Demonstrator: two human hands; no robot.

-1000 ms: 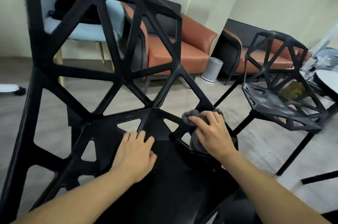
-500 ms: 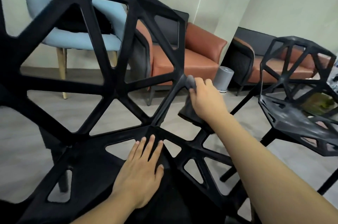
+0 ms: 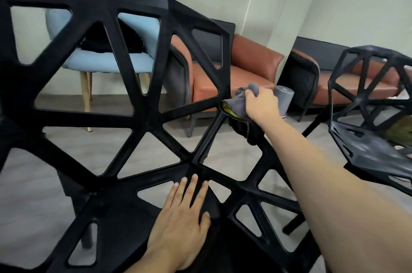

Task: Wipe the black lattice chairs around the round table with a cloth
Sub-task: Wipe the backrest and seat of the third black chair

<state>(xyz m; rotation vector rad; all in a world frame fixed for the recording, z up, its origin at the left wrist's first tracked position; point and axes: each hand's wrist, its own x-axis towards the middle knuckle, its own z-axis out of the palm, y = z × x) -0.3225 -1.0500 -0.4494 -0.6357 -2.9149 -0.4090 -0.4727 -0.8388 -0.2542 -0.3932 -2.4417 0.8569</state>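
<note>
Pale green walls and a grey wood-look floor (image 3: 33, 183) frame the scene, with a brown leather sofa (image 3: 249, 67) against the wall at about one o'clock and a light blue chair (image 3: 107, 61) on wooden legs at eleven o'clock, seen through the lattice. Filling most of the view is the near black lattice chair (image 3: 142, 103), its open backrest spreading from nine to one o'clock and its seat running down toward six. The left hand (image 3: 180, 219) lies flat on the seat at about six o'clock, fingers straight and close together, palm down. The right hand (image 3: 260, 103) reaches out to one o'clock and grips a grey cloth (image 3: 239, 103), fingers curled round its bunched top; the cloth drapes over the right edge of the backrest, with a strip of yellow showing in its fold. Just behind that hand stands a small grey cylinder (image 3: 284, 96) on the floor. A second black lattice chair (image 3: 365, 147) sits at three o'clock, well apart from the first, its seat looking dusty grey. A second brown sofa (image 3: 347, 87) shows behind it.
</note>
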